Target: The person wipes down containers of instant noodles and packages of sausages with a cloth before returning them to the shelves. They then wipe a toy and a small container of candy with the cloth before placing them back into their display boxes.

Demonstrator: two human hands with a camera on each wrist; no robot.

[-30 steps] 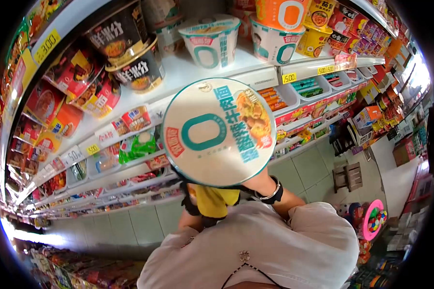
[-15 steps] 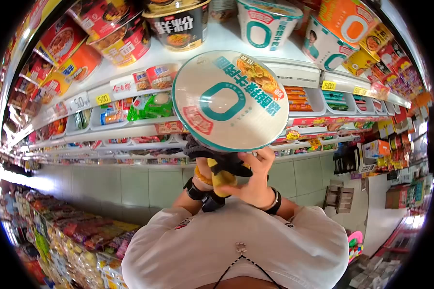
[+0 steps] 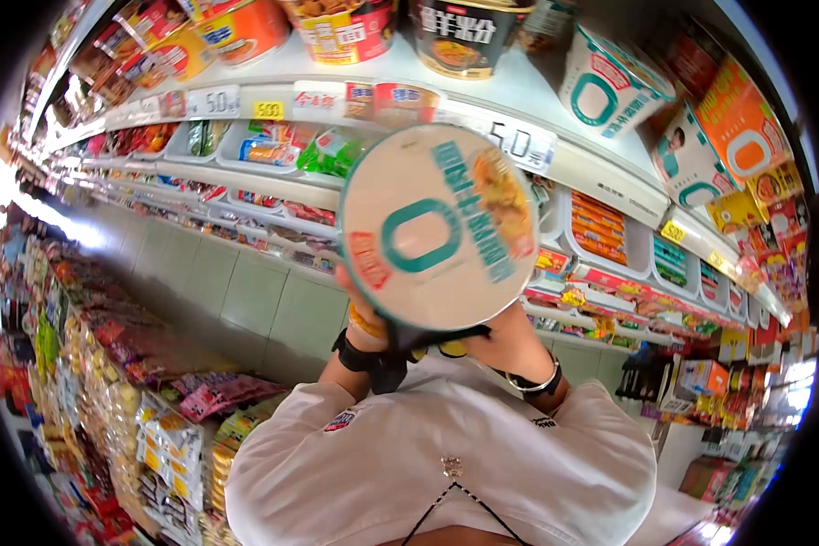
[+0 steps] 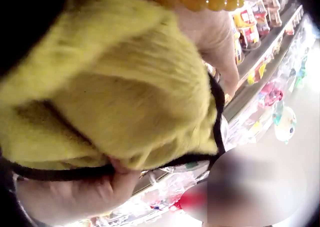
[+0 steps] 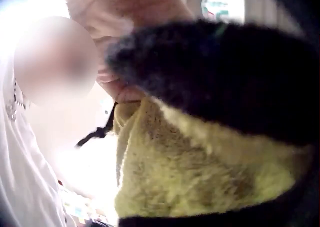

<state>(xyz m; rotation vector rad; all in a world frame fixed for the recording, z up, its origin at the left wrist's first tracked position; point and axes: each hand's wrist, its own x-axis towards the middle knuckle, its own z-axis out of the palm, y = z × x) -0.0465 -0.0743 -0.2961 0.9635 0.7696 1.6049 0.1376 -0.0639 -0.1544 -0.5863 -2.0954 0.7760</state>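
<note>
A large tub of instant noodles (image 3: 428,291), its white lid marked with a teal ring and a noodle picture, is held up before my chest. My left hand (image 3: 359,305), with yellow beads at the wrist, grips the tub's left side; most of its fingers are hidden under it. Beneath the tub's right edge is my right hand (image 3: 511,341), wearing a silver bangle. A fuzzy yellow cloth (image 4: 135,92) with black edging bunches below the tub. In the right wrist view, curled fingers (image 5: 117,89) pinch the cloth's top.
A store shelf (image 3: 337,82) runs across the front, holding noodle tubs such as a black one (image 3: 464,41) and a white-and-teal one (image 3: 610,86). Trays of orange packets (image 3: 596,227) sit lower. Bagged snacks (image 3: 168,455) line the left behind me, beside the tiled floor (image 3: 237,282).
My view has swung left, so the shelf goods shift rightward. The tub rose in view, then came back down slightly. The right-hand fingers, visible half a second ago, are now mostly behind it.
</note>
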